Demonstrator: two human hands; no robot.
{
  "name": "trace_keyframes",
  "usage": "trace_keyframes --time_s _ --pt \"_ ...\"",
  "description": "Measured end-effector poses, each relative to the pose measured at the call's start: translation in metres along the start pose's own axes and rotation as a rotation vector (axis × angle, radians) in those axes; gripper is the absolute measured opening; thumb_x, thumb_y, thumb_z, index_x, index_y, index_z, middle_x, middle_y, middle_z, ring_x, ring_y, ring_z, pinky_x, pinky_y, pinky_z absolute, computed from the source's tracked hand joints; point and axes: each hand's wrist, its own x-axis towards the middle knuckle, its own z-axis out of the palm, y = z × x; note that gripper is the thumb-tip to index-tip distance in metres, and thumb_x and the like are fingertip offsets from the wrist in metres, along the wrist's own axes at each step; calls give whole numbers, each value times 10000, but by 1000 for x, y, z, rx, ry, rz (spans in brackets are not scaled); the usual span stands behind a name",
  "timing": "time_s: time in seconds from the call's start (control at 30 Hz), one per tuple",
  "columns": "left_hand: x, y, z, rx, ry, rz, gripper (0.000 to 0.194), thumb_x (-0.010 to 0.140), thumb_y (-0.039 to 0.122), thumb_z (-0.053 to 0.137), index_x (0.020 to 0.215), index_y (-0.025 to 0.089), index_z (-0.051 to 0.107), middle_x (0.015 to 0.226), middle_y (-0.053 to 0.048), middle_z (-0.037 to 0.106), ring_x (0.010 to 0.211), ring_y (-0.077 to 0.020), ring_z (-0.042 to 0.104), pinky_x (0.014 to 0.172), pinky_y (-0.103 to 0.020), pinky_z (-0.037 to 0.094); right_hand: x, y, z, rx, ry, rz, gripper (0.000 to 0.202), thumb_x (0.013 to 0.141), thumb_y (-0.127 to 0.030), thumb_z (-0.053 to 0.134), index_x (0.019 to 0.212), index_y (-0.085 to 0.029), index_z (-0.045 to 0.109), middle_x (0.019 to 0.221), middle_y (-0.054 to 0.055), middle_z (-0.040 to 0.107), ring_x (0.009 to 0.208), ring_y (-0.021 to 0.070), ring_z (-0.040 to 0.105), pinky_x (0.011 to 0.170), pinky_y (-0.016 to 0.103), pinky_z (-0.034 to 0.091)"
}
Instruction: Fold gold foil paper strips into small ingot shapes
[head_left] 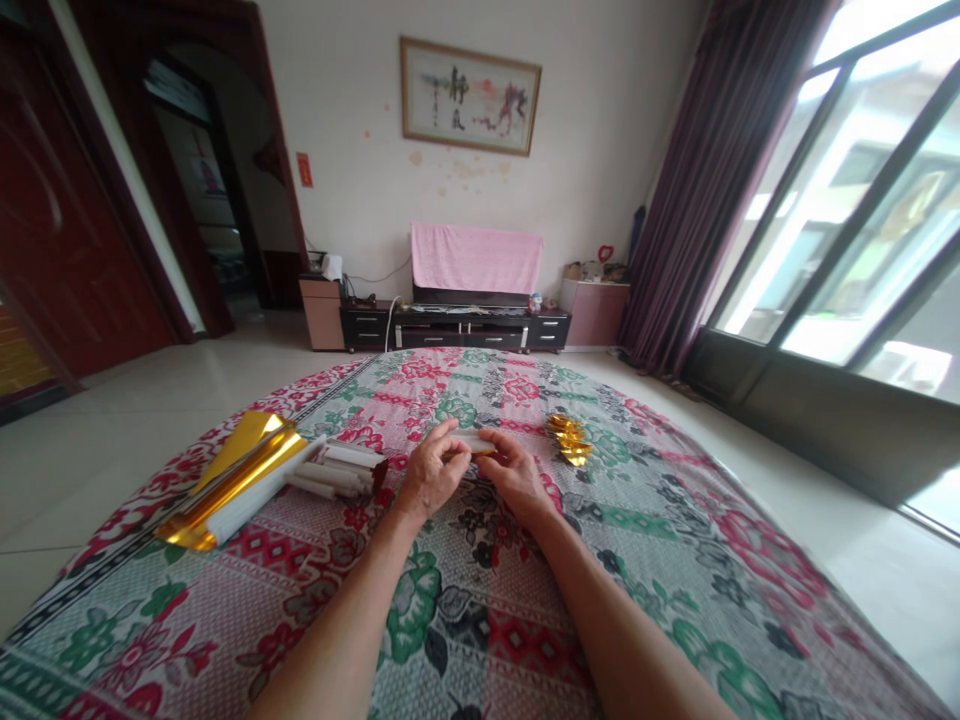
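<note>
Over the middle of the table, my left hand (435, 468) and my right hand (517, 472) face each other with their fingers pinched. Between them is a small piece of gold foil paper (472, 436), its pale back turned up and a little gold showing below. Both hands grip it, one at each end; the fingers hide much of its shape. To the left lie a loosely curled stack of gold foil paper (255, 470) and several white-backed paper rolls (341, 472). A little group of folded gold foil pieces (570, 440) rests to the right of my right hand.
A round table or bed-like surface carries a floral patterned cloth (450, 610) in red, green and grey. Beyond it stands a low black cabinet (469, 330) with a pink cloth (477, 258) draped over a screen. Purple curtains (709, 180) and windows are at right.
</note>
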Motion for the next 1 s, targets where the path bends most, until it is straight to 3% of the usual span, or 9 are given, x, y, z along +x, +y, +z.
trace_keyframes --time_s 0.5,0.6,0.7,0.83,1.0 --pt "2 -4 0 -18 12 -92 112 692 214 556 654 182 656 1136 -64 602 1067 -206 542 925 -331 415 1 1 -2 7 -84 -31 306 636 -218 618 941 -197 606 853 2 672 743 146 597 697 252 455" --pt "3 -3 1 -40 -4 -113 108 679 204 559 619 179 646 1114 -62 613 1058 -209 547 922 -332 413 0 1 -2 -19 -60 -13 265 644 -233 611 906 -197 619 798 -6 673 686 137 586 642 240 446" --pt "3 -5 2 -151 -9 -169 109 669 236 587 721 177 662 1019 -55 648 953 -200 594 825 -302 465 0 2 -2 -87 6 13 205 654 -266 607 841 -188 639 661 -24 644 562 116 542 547 224 417" --pt "3 -7 -1 -427 -34 -376 332 699 332 595 983 160 613 798 -22 673 715 -163 630 627 -252 494 2 3 -3 -117 67 41 193 656 -282 610 821 -190 652 663 -20 641 563 120 544 540 228 431" --pt "5 -5 -6 -686 -37 -518 363 760 383 541 1070 195 553 905 -39 661 682 -145 636 554 -240 501 3 2 -7 43 91 101 208 631 -268 616 817 -184 651 719 -3 643 598 122 557 553 228 465"
